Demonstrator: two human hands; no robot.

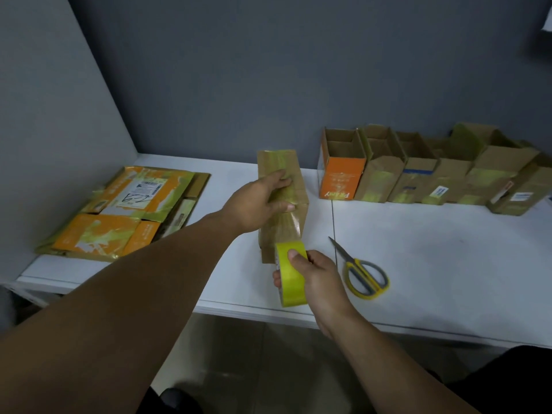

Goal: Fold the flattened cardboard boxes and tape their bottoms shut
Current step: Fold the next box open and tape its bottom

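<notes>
Folded boxes [418,180] stand in a row at the upper right of the frame on the white table [448,264]; flattened boxes [119,210] lie stacked at the left. At centre stands one cardboard box [280,162], taped face up – the left hand [257,201] grips it, fingers on top, thumb on its side. Just below, the right hand [319,276] clasps a yellow tape roll [294,291], a clear strip running up to the box. Scissors [343,253] lie to the right

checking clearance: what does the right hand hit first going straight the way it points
Likely the near end of the cardboard box, met by the tape roll the right hand grips; depth unclear.
</notes>
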